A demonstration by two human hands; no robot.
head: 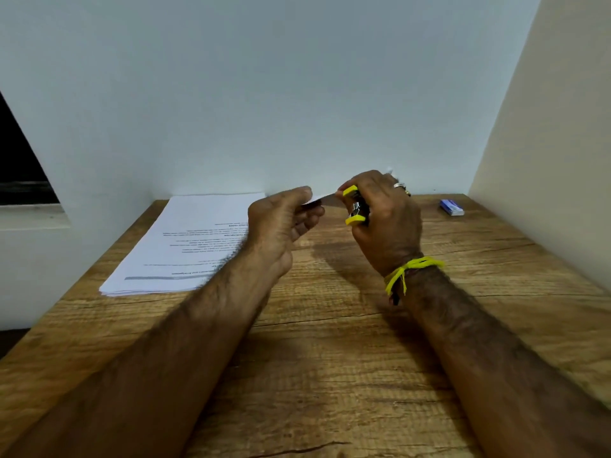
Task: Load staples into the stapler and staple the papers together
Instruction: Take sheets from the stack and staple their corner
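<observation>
Just right of centre in the frame, the right hand (385, 219) is wrapped around a small yellow stapler (355, 206), fingers (401, 193) curled tight over it, thumb side facing the left hand. You can see the yellow top and bottom with a bit of shiny metal between them, and it's held up off the desk (330, 358), not resting on it. There's a ring (399, 185) on one finger and a yellow thread (410, 269) tied around that wrist.

The left hand (284, 223), centre frame, pinches a few papers (322, 197) between thumb and fingers, and the edge of those sheets reaches across to the mouth of the stapler. Can't tell if the paper is actually inside the slot or just touching it, since the hand covers that part.

Left of the hands, a stack of printed sheets (185, 246) lies flat on the wooden desk, pushed up near the white wall (264, 94). Over in the right of the frame, well apart from the hands, sits a little blue staple box (452, 207) near the back edge of the desk.
</observation>
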